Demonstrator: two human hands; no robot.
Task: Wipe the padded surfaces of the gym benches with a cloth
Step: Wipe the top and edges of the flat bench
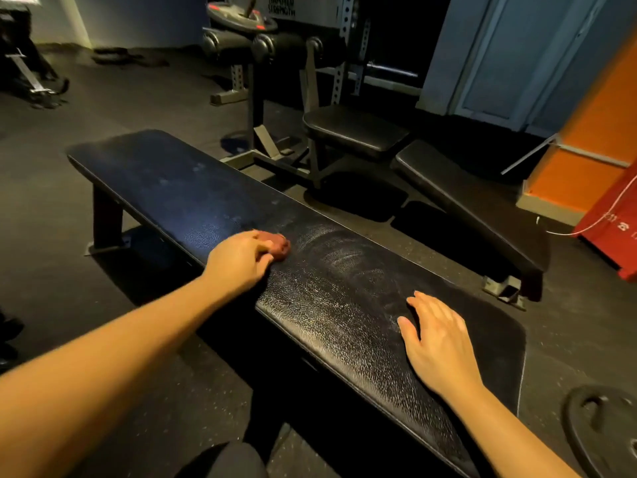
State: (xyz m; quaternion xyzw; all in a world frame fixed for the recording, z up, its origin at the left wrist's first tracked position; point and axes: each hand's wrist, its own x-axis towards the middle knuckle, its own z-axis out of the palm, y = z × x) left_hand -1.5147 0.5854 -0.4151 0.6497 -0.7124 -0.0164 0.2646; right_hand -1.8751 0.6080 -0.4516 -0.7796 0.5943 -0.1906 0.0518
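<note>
Right hand (437, 343): fingers released, flat on gym bench (155, 174), 4 o'clock.
Left hand (238, 260): fingers grasping maroon cloth (278, 246), mostly hidden.

- The flat bench (193, 188) stands on the floor (51, 201).
- Mid-bench: the reddish cloth (277, 246), gripped by the left hand (239, 258).
- Bench's near end: the right hand (437, 343), flat.
</note>
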